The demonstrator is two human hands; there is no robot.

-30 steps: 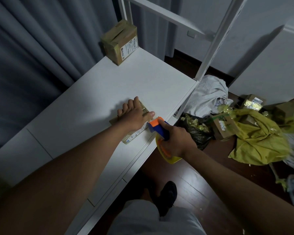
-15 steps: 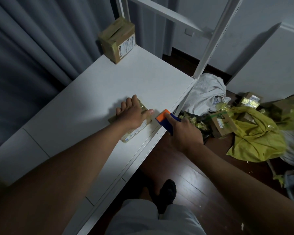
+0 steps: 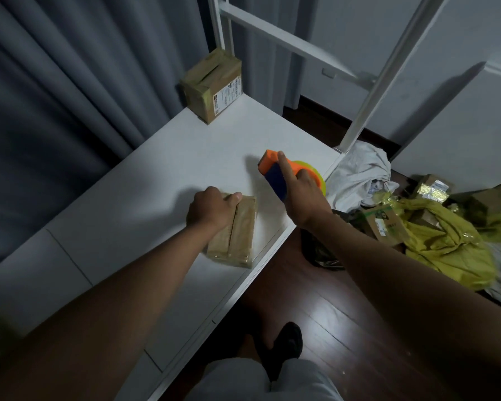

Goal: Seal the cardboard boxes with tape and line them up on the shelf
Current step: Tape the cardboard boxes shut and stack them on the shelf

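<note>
**Small flat box, light and stiff, held down by its far end**

The flat cardboard box (image 3: pixel 234 231) lies near the front edge of the white shelf (image 3: pixel 162 169). The left hand (image 3: pixel 211 208) grips its far end, fingers curled over the edge. It looks light and rigid, its taped skin probably slick; best gripped across the short sides. The right hand (image 3: pixel 300 195) holds the tape dispenser (image 3: pixel 278 175), fingers wrapped round it, above the shelf. A taller taped box (image 3: pixel 214 85) stands at the far corner.

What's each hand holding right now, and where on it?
Left hand grips the flat cardboard box at its far end. Right hand grips the tape dispenser by its blue handle.
</note>
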